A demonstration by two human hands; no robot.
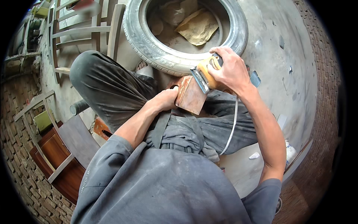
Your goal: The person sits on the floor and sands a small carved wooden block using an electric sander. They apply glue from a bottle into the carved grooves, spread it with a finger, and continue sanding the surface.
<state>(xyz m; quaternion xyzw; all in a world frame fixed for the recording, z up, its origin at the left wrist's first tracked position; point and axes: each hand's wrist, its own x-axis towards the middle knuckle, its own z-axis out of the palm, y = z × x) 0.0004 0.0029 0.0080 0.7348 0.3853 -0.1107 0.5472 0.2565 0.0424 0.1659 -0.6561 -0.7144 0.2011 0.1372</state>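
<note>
My right hand is closed around a yellow and black electric sander, held tilted with its flat pad edge at the upper right corner of a wooden box. Whether the pad touches the wood is hard to tell. My left hand grips the box's left side, its thumb near a dark hole there. Reddish-brown finish shows on the box's worn left face, while the face toward me is paler. A white cord hangs below my right hand and curves down over my lap.
Just beyond the box lies a large tyre with a crumpled yellowish sheet inside. Wooden chair frames stand at the far left. A reddish-brown panel and a holed wooden piece lie near left. A small white object rests at the right.
</note>
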